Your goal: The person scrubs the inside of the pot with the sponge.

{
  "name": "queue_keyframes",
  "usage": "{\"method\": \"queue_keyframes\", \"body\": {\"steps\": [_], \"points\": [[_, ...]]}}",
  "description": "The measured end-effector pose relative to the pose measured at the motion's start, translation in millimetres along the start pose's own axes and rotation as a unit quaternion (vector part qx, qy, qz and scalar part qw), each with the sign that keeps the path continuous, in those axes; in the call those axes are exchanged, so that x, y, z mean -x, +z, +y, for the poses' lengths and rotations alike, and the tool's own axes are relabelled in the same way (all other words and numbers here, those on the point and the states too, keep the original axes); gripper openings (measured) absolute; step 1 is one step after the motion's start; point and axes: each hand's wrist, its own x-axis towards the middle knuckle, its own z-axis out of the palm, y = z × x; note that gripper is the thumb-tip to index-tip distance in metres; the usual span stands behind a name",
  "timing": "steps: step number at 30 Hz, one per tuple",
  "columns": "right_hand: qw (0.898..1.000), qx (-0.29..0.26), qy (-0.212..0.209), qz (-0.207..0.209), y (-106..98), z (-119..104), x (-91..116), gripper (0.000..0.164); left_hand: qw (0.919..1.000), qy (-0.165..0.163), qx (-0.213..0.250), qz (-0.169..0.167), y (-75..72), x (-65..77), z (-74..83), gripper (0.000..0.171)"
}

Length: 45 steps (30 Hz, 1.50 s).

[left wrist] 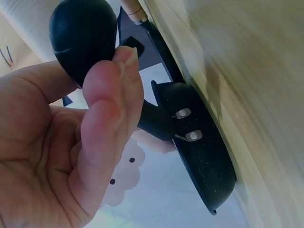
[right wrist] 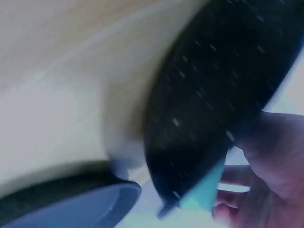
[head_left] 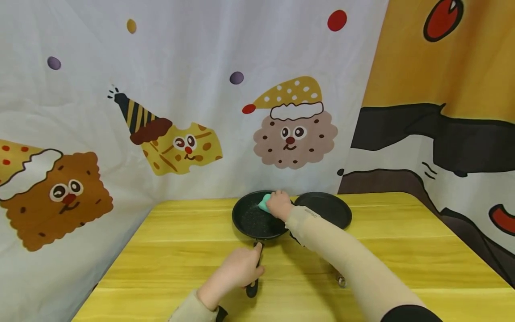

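A black speckled frying pan (head_left: 255,226) sits toward the back of the table. My left hand (head_left: 240,267) grips its black handle (head_left: 251,290), which points toward me; in the left wrist view the fingers (left wrist: 107,109) wrap it close to its rounded end. Inside the pan, near the back right of its rim, my right hand (head_left: 280,205) holds a teal sponge (head_left: 263,203) against the inner surface. From the right wrist view, the pan's outer wall (right wrist: 213,95) covers part of the sponge (right wrist: 206,190).
A flatter black pan (head_left: 331,208) lies close to the right, partly behind my right forearm. Its wooden handle (left wrist: 133,9) shows in the left wrist view, and a metal ring (head_left: 341,281) peeks out beside the sleeve. A printed curtain (head_left: 201,67) hangs behind the yellow wood-grain table (head_left: 181,250).
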Motion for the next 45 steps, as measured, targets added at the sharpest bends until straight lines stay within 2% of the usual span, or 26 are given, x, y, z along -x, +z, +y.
{"method": "queue_keyframes", "body": {"steps": [4, 8, 12, 16, 21, 24, 27, 30, 33, 38, 42, 45], "points": [[0.996, -0.061, 0.005, -0.06, -9.9, 8.0, 1.5, 0.014, 0.9994, 0.002, -0.028, 0.018, -0.8, 0.3, -0.1, 0.058], [0.989, -0.1, 0.013, -0.111, -17.8, 14.0, 3.1, 0.015, 0.9988, 0.004, -0.044, 0.023, -1.9, 0.4, 1.1, 0.058], [0.988, -0.088, 0.003, -0.128, -19.6, 17.8, 4.0, 0.027, 0.9978, 0.006, -0.06, 0.027, -2.3, 1.5, 3.4, 0.057], [0.987, -0.086, -0.005, -0.135, -20.5, 21.1, 7.2, 0.014, 0.9976, -0.001, -0.064, 0.027, -1.1, 2.2, 4.3, 0.057], [0.981, -0.096, -0.005, -0.171, -32.0, 26.1, 16.3, 0.004, 0.9963, -0.009, -0.081, 0.026, -1.3, 1.0, 4.4, 0.057], [0.973, -0.116, -0.015, -0.201, -38.8, 29.3, 19.1, 0.018, 0.9956, -0.009, -0.088, 0.029, -2.9, 1.6, 5.6, 0.056], [0.957, -0.14, -0.04, -0.249, -44.6, 31.7, 18.3, 0.023, 0.9956, -0.013, -0.089, 0.027, -3.6, 3.1, 7.1, 0.056], [0.94, -0.141, -0.08, -0.299, -49.8, 34.2, 16.5, 0.02, 0.9959, -0.015, -0.086, 0.025, -3.7, 4.7, 8.4, 0.056], [0.925, -0.14, -0.108, -0.335, -53.8, 37.5, 15.8, 0.026, 0.9958, -0.014, -0.086, 0.025, -3.3, 4.8, 8.7, 0.056], [0.898, -0.201, -0.119, -0.374, -56.8, 42.1, 17.4, 0.043, 0.9959, -0.012, -0.086, 0.026, -3.1, 4.0, 7.7, 0.056], [0.872, -0.263, -0.13, -0.392, -53.2, 43.0, 17.0, 0.038, 0.997, -0.007, -0.073, 0.024, -3.2, 3.4, 4.8, 0.056], [0.858, -0.295, -0.134, -0.399, -49.2, 43.1, 16.2, 0.036, 0.998, 0.001, -0.06, 0.019, -3.6, 3.6, 2.5, 0.055]]}}
